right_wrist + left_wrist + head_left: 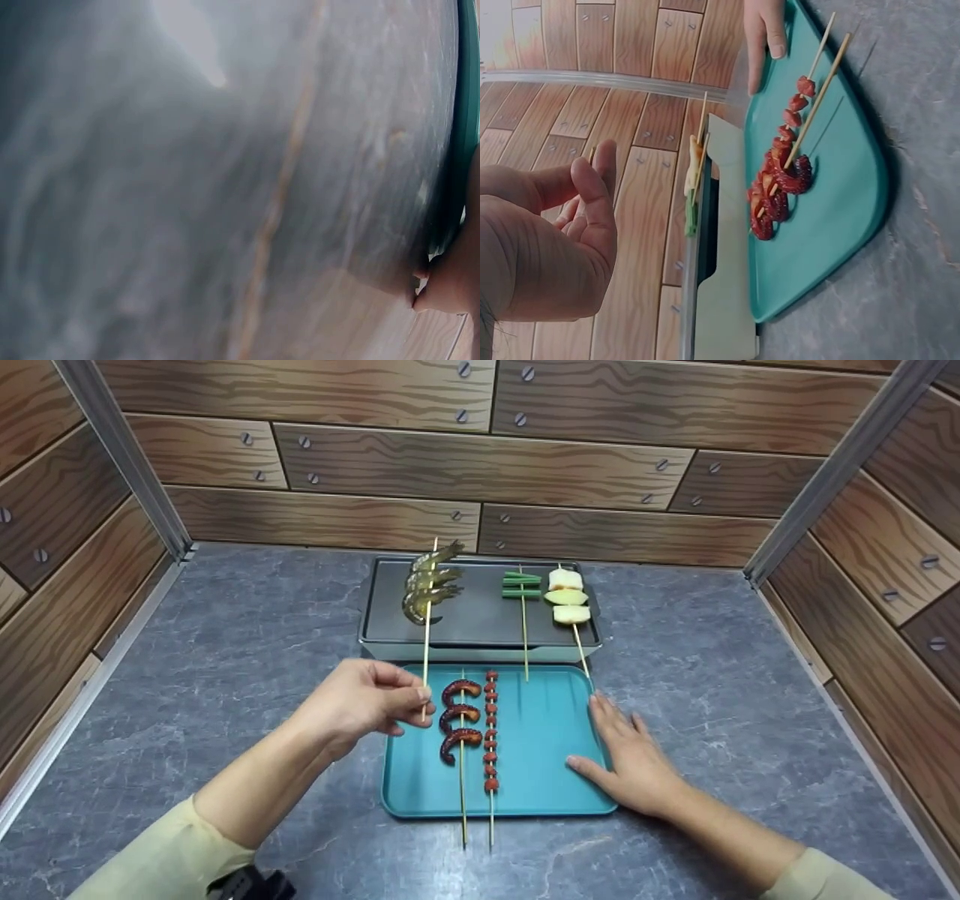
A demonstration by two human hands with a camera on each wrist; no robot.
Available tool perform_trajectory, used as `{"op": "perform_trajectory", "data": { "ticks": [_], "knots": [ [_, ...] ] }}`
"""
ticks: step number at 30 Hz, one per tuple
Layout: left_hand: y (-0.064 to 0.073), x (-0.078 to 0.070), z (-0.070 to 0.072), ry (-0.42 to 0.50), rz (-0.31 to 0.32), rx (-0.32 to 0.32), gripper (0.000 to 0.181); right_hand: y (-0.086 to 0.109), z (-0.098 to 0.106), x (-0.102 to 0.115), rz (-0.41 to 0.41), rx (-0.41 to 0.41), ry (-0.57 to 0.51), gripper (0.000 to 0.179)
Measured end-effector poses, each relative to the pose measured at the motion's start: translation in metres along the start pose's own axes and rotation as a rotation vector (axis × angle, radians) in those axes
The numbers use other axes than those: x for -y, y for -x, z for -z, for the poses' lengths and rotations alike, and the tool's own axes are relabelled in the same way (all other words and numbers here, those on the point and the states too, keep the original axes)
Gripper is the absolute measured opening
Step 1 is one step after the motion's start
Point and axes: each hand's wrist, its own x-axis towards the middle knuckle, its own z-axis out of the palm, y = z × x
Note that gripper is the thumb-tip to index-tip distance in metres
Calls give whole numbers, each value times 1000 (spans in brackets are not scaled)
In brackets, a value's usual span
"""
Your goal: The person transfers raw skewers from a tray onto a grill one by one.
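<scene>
Shrimp skewer point(431, 579), one: beyond the far left part of the tray point(547, 735), raised over the left end of the griddle point(480, 622). Long axis runs away from the person, nearly parallel to the tray's sides; shrimp end points away, leaning slightly right; bare end points toward the tray.

Left hand point(375, 699): above the tray's far left corner, pinching the bare end between thumb and fingers.

Right hand point(636, 763): at the tray's right rim, fingers extended, thumb apart, gripping nothing.

Tentacle skewer point(460, 714) and red-piece skewer point(490, 757): on the tray, lengthwise.

Green skewer point(522, 583) and pale-slice skewer point(568, 597): on the griddle, beyond the tray.

Step, as judged: placing the shrimp skewer. Next move seems to call for lowering it level, then releasing.
</scene>
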Motion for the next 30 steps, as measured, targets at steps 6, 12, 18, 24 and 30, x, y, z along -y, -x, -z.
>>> {"op": "perform_trajectory", "data": {
  "ticks": [6,12,18,24,30],
  "knots": [
    [-20,-9,-8,36,5,3,11,0,-1,-1,1,-6,4,100],
    [-36,-17,-13,71,17,-2,12,0,0,-1,-2,0,3,101],
    [-49,-22,-15,104,19,-14,12,-2,-2,-1,-5,4,15,102],
    [-62,-25,-16,113,32,-18,14,0,-1,0,2,-3,7,100],
    [-76,-27,-19,155,54,-18,14,0,-1,0,-2,5,3,100]
  ]
}}
